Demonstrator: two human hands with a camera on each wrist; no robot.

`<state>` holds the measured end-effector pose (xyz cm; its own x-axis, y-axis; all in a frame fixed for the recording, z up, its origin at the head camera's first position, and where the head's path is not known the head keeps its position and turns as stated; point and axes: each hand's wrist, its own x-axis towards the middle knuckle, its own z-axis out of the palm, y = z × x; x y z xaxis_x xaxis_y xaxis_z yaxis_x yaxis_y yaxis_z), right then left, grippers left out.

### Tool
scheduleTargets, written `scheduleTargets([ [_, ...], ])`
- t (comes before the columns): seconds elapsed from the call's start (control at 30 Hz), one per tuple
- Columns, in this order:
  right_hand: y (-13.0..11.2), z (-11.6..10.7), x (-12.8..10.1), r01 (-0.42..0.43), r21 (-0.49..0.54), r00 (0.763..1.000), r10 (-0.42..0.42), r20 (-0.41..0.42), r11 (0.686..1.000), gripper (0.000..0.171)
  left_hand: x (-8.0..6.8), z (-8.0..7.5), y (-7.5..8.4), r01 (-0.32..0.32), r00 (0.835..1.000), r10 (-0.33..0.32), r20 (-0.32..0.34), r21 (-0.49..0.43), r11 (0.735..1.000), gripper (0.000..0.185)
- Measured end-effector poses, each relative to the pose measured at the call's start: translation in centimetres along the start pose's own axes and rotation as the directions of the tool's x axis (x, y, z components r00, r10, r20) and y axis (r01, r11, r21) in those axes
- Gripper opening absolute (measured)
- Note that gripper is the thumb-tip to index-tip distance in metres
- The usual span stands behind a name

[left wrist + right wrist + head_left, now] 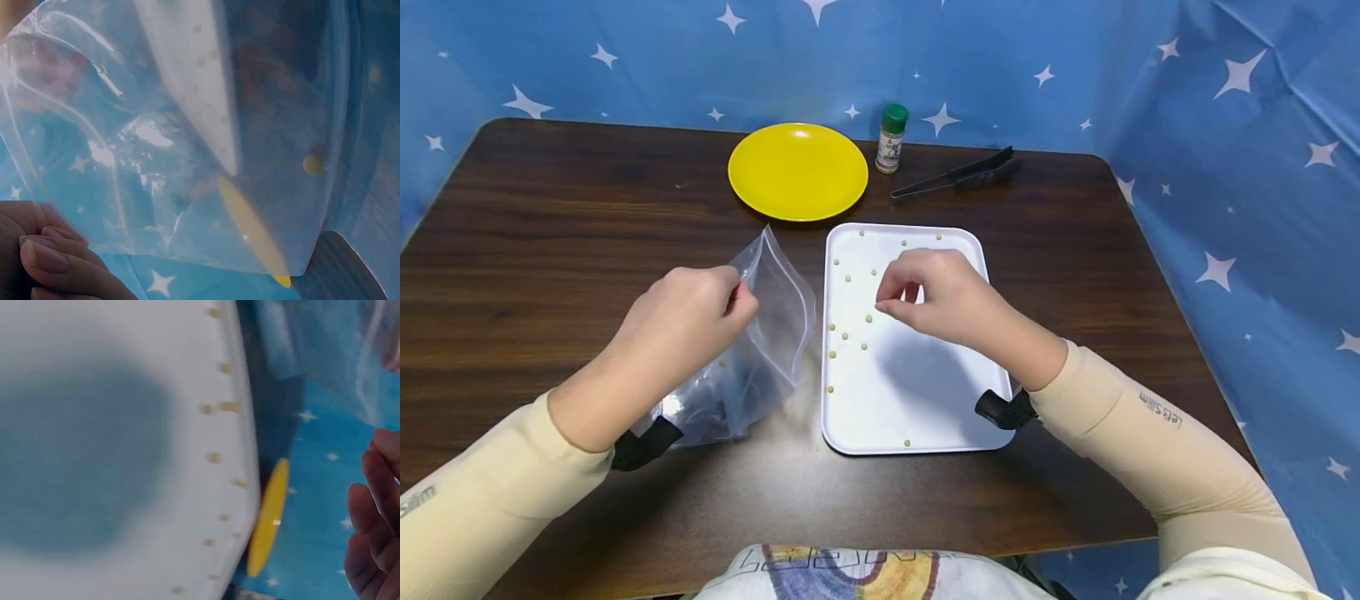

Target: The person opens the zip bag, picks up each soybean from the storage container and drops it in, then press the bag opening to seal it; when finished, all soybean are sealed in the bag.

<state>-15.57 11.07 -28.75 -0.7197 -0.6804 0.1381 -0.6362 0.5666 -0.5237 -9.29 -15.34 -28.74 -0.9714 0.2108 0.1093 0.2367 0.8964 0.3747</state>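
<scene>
My left hand (733,300) pinches the top edge of a clear zip bag (771,333) and holds it up off the dark table, left of the tray. Its fingers (44,256) show at the lower left of the left wrist view, where the bag (187,125) fills the frame with one small yellow bean (312,164) inside. My right hand (889,305) hovers over the white tray (925,400), thumb and fingertips curled together. No bean shows between them. Several small beans (847,278) lie scattered on the tray (94,425), mostly along its left side.
A yellow plate (797,171) sits behind the tray, with a green-capped spice bottle (892,138) and black tongs (958,175) to its right. Blue star-patterned cloth (1225,208) surrounds the table (550,233) at the back and right.
</scene>
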Motion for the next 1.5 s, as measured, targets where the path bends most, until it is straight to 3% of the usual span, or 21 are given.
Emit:
scheduleTargets([
  [0.3,1.6,3.3,-3.4,-0.006,0.003,0.983,0.006,0.185,1.0,0.011,-0.2,-0.3,-0.2,0.013,1.0,-0.013,0.016,0.005,1.0,0.022],
  [0.53,1.7,5.0,-4.8,-0.018,0.042,0.969,0.007,0.248,0.999,0.014,-0.3,0.0,-0.1,0.012,1.0,-0.012,0.029,-0.005,1.0,0.024],
  [0.77,1.7,6.5,-5.9,-0.074,0.068,0.934,0.045,0.356,0.995,0.015,-0.2,0.2,-0.1,0.004,1.0,-0.004,0.019,-0.006,1.0,0.023],
  [1.07,1.6,7.5,-7.0,-0.066,0.086,0.914,0.026,0.405,0.994,0.016,-0.1,0.3,0.1,0.01,0.999,-0.009,0.037,-0.012,1.0,0.024],
  [1.5,1.7,7.7,-7.7,-0.061,0.067,0.908,0.027,0.418,0.996,0.014,0.1,0.6,0.5,0.015,0.999,-0.014,0.048,-0.026,1.0,0.024],
])
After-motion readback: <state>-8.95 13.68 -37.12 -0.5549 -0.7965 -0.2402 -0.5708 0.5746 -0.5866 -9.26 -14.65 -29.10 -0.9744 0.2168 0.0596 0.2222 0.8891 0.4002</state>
